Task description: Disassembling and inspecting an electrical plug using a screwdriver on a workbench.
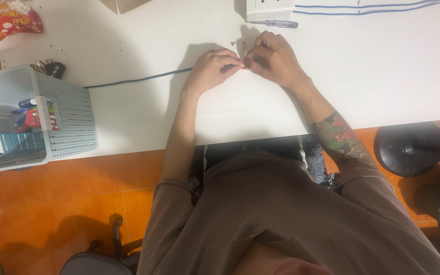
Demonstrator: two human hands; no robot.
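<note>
Blue cable (138,79) runs over the white surface (383,66) into the left hand (211,69); both grips, right hand (276,58) too, pinch its end, seemingly bared wires.

Brown short-sleeved top, bare forearms
A floral tattoo in red and green is seen on the right forearm (339,136).

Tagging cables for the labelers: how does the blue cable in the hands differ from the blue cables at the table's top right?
1. The blue cable is a single dark strand; the two blue cables are a lighter pair running side by side.
2. The single one ends between the left hand and right hand; the pair lies untouched.
3. The pair runs from a white box; the single one comes from the left, past the basket.
All lie on the white table.
</note>
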